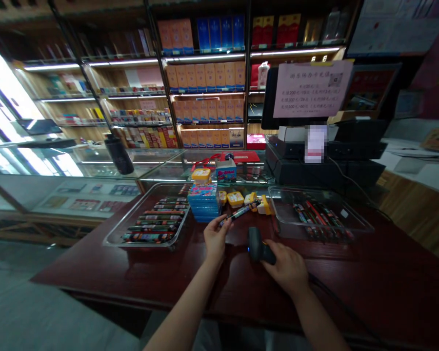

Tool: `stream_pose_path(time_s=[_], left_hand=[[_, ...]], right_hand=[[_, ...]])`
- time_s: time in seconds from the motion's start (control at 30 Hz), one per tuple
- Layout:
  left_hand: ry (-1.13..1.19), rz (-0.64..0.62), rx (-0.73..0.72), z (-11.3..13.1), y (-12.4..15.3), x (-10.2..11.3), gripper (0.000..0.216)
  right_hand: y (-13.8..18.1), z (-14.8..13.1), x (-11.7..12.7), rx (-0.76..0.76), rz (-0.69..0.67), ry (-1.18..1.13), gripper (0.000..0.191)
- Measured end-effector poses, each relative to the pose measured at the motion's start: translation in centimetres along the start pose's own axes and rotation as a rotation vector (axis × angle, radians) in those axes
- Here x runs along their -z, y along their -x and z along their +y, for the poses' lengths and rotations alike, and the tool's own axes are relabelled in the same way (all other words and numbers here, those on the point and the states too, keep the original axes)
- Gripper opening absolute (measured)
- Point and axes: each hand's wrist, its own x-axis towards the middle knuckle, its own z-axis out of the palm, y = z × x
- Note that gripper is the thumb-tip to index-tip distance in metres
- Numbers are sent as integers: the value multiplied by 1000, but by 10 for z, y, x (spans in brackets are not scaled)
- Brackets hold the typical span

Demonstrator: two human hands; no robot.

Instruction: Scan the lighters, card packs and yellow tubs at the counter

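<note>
My left hand (215, 239) pinches one end of a long thin dark packet (239, 213) and holds it just above the dark red counter (131, 273). My right hand (287, 268) grips a black handheld barcode scanner (258, 246), its head tilted up toward the packet, with a small blue light on it. A black cable runs from the scanner along the counter to the right. Between and behind the hands lie small yellow packs (236, 198) and a stack of blue boxes (204, 202).
A clear tray (111, 239) with several similar dark packets stands left; another clear tray (362, 226) with several packets stands right. Behind are a black register with monitor (322, 161), a paper notice (310, 87), glass display cases (95, 170) and shelves of boxed goods (205, 78).
</note>
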Motion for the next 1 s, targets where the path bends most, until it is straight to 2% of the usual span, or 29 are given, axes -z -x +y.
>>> stream_pose_path(time_s=[0.13,0.33,0.53,0.67,0.77,0.83,0.93,1.0], left_hand=[[49,71,110,-11,9,10,44],[21,109,207,-11,10,13,49],[80,106,223,-10,9,14,48],[149,62,270,-10,8,15,42],[208,32,317,-8,9,16,37],[225,23,346,-7,9,17,34],[241,27,365,-8,9,18,31],[267,29,356,-10,9,19,28]], right_hand=[[3,-3,3,-23,6,2,39],[7,-5,5,-39,44,-29,38],[8,-5,5,-67,63,-84,38],[6,-12,16,-110,58,-157,40],[5,-20,29,-196,25,-320,42],[5,-26,37,-221,-29,-545,44],[7,-34,47,-295,-173,-897,49],[10,-38,52,-380,-282,-1018,51]])
